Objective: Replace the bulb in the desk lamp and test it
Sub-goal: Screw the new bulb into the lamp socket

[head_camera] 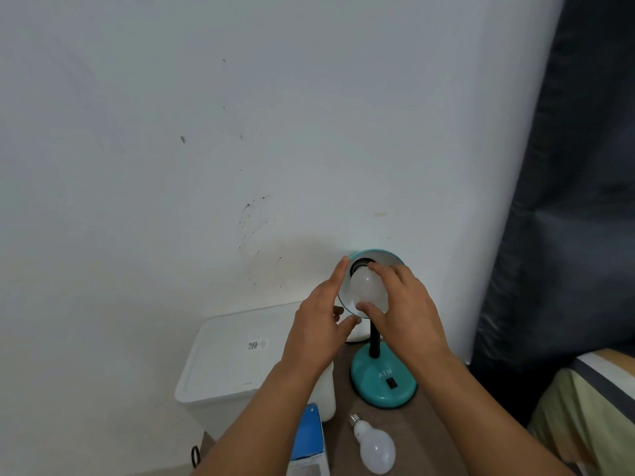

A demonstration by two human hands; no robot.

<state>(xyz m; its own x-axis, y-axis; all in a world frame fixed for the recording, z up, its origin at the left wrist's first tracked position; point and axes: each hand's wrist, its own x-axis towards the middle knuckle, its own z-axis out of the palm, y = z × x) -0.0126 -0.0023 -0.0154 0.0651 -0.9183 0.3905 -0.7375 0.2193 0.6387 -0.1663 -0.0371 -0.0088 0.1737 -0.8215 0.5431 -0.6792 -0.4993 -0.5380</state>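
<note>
Right hand (pixel 402 304): we see its fingers and thumb curled round the white bulb (pixel 366 285) seated in the shade; the bulb lies under the palm
Left hand (pixel 319 324): fingers straight, resting against the shade's left rim, thumb below; it grips nothing
Lamp (pixel 383 376): teal, standing on the brown worktop (pixel 422 438); its shade (pixel 376 257) is tilted towards us
Second bulb (pixel 374 444): lying on the worktop below the lamp's base, well apart from both hands; a blue box (pixel 309 438) lies just left of it
</note>
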